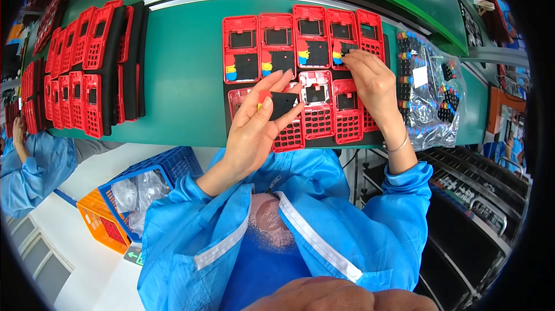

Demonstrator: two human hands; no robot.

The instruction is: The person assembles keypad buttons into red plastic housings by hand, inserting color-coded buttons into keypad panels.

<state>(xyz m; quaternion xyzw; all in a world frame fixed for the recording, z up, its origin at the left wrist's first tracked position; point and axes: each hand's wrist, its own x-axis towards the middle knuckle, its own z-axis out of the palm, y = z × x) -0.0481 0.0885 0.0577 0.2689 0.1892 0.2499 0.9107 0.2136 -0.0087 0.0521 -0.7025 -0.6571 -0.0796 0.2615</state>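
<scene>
My left hand (pixel 245 129) holds a black keypad sheet (pixel 283 104) with red and yellow at one end, above the near row of red plastic housings (pixel 317 129). My right hand (pixel 373 80) is closed at the fourth housing (pixel 341 17) of the far row. Its fingertips grip another black keypad (pixel 346 49) with yellow and blue keys, partly hidden by the fingers. Three far-row housings to the left have similar keypads (pixel 317 54) lying in them. The fifth far-row housing (pixel 370 19) is partly behind my right hand.
A clear plastic bag (pixel 442 120) with several keypads lies right of the housings on the green table (pixel 185 80). Stacks of red housings (pixel 92 103) on black trays stand at left. Blue (pixel 188 163) and orange (pixel 89 210) crates stand on the floor. Another person's hand (pixel 19 132) is far left.
</scene>
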